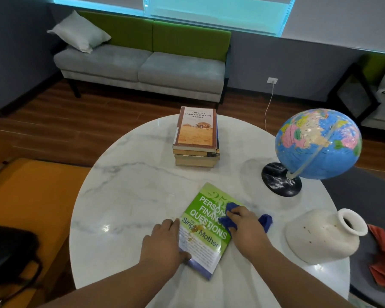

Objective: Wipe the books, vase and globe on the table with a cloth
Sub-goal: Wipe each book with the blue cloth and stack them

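The green book [203, 232] lies flat on the near part of the round marble table [129, 185]; the left hand [162, 243] clasps its left edge, thumb curled onto the cover; the right hand [246, 230] bunches a blue cloth [266, 221] in curled fingers and presses it on the book's right side; the stack of books [196, 136] stands further back, well apart; the globe [318, 143] stands right of the stack; the white vase [320, 236] sits just right of the cloth; a red rag [382, 263] lies beyond the table's edge.

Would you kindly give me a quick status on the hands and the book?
Left hand holds green book by its edge. Right hand grips blue cloth on the cover. Book stack, globe, vase apart; nothing in the way.
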Available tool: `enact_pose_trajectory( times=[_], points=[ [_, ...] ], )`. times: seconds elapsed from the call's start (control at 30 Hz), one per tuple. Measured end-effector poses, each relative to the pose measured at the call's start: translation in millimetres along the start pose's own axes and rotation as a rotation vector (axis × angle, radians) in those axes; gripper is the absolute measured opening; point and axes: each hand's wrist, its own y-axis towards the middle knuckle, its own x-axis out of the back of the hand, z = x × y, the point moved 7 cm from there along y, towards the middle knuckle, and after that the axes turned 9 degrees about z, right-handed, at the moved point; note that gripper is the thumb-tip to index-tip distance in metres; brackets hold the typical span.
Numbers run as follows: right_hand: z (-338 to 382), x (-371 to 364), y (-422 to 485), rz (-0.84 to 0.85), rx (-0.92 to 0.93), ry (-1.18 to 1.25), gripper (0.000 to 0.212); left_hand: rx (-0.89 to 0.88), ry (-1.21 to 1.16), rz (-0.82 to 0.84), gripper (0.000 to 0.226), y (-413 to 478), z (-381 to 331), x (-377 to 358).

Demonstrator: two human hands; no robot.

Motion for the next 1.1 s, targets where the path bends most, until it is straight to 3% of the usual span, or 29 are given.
enact_pose_trajectory(
  times=[0.2,0.33,0.47,0.53,0.63,0.7,0.73,0.87,1.03,1.1],
  points=[
    [-6,14,12,-0.040,0.062,-0.072,0.055,-0.006,0.139,0.033,0.093,5,-5,5],
    [-1,6,6,0.045,0.170,-0.126,0.053,-0.014,0.196,0.051,0.096,6,-6,7],
    [-14,24,21,0.020,0.044,-0.047,0.048,-0.026,0.216,0.075,0.097,8,-7,7],
    [-4,18,27,0.070,0.018,-0.165,0.052,-0.027,0.214,0.085,0.097,9,-7,7],
    [-7,-1,30,0.144,0.161,-0.247,0.044,-0.032,0.219,0.095,0.096,9,-7,8],
    [-12,13,21,0.046,0.112,-0.108,0.018,-0.036,0.220,0.099,0.096,9,-7,8],
    [-21,14,21,0.030,0.010,0.070,0.015,-0.038,0.222,0.098,0.096,9,-7,8],
    [15,9,11,0.058,0.109,0.086,0.020,-0.044,0.217,0.096,0.096,9,-8,9],
    [0,7,9,0.024,-0.057,0.603,0.015,-0.055,0.203,0.086,0.096,8,-7,10],
    [-3,10,13,-0.085,-0.042,0.378,0.028,-0.060,0.198,0.085,0.097,8,-7,10]
  ],
)
